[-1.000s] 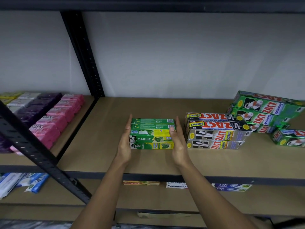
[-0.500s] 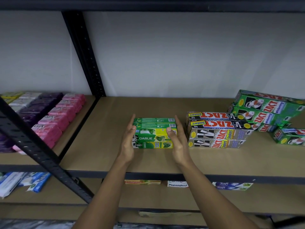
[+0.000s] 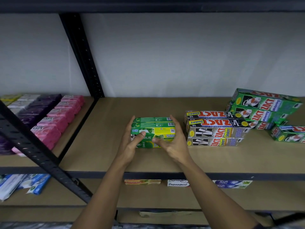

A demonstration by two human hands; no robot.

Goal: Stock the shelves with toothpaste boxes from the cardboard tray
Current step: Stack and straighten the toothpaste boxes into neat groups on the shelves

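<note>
Squaring the Darlie stack between them, left hand and right hand press its ends, fingers straight; push evenly, minding the Zact boxes beside the right hand.

Left hand, right hand beside boxes

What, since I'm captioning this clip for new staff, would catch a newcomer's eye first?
The left hand and right hand flank a small stack of green Darlie boxes at the middle of the shelf, thumbs on its front. To its right sit silver Zact Smokers boxes and, farther right, a loose pile of green Zact boxes. Pink soap bars line the bay at far left.
</note>
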